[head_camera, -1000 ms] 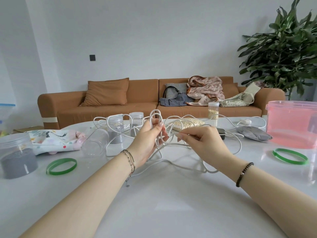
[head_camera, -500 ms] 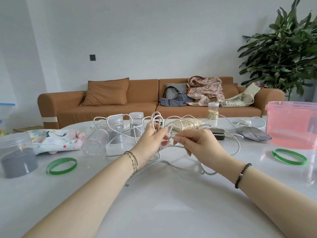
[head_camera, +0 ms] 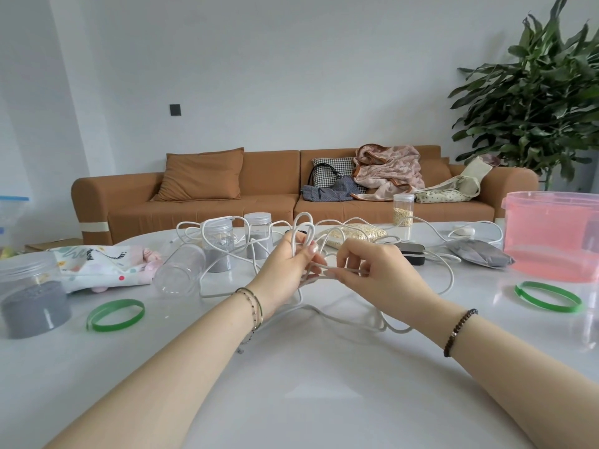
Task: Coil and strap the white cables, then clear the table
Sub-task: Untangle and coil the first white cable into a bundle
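I note left hand gripping upright loops of white cable, right hand pinching its free run crosswise between both fingertips.

left grip holds white cable loops upright | right grip pinches strand | slack on table

Lettering on the patterned cloth is too blurred to read.

Pink tub cut at R edge, grey jar at L, cable partly behind fingers
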`<state>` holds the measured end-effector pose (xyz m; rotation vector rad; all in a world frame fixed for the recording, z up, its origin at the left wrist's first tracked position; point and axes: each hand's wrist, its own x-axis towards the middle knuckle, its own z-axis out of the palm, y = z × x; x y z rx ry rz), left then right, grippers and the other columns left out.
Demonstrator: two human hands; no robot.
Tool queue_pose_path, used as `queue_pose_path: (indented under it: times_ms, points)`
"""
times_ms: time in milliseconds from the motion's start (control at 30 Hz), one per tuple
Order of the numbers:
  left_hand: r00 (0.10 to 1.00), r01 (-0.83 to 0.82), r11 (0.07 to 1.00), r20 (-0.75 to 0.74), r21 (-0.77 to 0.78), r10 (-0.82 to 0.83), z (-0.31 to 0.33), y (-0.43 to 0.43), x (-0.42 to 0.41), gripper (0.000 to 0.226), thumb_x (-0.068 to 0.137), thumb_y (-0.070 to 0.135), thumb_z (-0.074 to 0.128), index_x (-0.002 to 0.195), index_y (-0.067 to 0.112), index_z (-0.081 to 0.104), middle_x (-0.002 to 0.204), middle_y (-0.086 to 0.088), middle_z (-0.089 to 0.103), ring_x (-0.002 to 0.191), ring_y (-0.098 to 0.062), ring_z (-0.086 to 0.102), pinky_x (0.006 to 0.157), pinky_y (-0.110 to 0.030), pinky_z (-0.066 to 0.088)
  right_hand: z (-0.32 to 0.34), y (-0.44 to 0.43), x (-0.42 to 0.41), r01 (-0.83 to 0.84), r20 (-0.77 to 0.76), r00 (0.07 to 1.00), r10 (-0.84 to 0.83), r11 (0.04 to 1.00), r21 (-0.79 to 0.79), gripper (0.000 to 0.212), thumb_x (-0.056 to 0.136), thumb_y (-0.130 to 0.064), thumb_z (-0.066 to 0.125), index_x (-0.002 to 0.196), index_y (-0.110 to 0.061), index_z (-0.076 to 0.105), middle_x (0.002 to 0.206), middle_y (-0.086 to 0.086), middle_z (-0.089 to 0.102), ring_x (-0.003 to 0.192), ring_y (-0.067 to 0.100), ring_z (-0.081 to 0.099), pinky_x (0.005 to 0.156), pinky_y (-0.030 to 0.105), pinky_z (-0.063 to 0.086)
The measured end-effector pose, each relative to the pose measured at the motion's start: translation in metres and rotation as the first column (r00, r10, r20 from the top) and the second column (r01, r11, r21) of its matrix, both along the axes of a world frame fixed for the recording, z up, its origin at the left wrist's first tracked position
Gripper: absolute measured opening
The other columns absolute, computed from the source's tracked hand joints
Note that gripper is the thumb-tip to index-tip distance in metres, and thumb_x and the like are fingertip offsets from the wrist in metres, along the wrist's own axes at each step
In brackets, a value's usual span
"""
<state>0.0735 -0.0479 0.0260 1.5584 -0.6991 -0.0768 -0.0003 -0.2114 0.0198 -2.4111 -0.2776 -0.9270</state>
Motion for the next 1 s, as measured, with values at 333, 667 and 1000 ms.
queue_pose_path:
  times_ms: [333,667,1000]
  points:
    - [0.905,-0.243,0.811,-0.426,-0.532,-0.008,0.020,0.017,0.020,0.019,0.106,0.006,0.040,0.092,0.016,0.049,0.076,-0.001,0.054,0.044,-0.005,0.041,0.040,-0.017,0.040,0.008,-0.008,0.004,0.022,-0.039,0.999,-0.010,0.948,0.318,0.020,0.083,-0.031,0.079,0.073,-0.019,0.066,0.050,-0.012,0.050,0.045,0.005,0.043,0.049,0.014,0.033]
    - [0.735,0.151,0.855,-0.522,-0.497,-0.433,0.029,0.019,-0.003,0.017,0.103,0.019,0.047,0.089,0.010,0.051,0.068,0.001,0.051,0.051,-0.005,0.032,0.040,-0.014,0.032,0.013,-0.013,0.000,0.038,0.196,0.972,-0.133,0.905,0.425,0.017,0.091,-0.036,0.069,0.076,-0.029,0.070,0.055,-0.006,0.049,0.051,0.010,0.033,0.052,0.031,0.029]
    - [0.697,0.442,0.891,-0.585,-0.106,-0.415,0.023,0.014,-0.022,0.021,0.093,0.031,0.055,0.096,0.010,0.055,0.083,0.000,0.070,0.041,-0.001,0.026,0.036,-0.011,0.029,0.017,-0.013,-0.004,0.056,0.351,0.917,-0.189,0.933,0.356,0.018,0.098,-0.025,0.061,0.080,-0.024,0.061,0.062,-0.004,0.052,0.052,0.011,0.039,0.051,0.031,0.032]
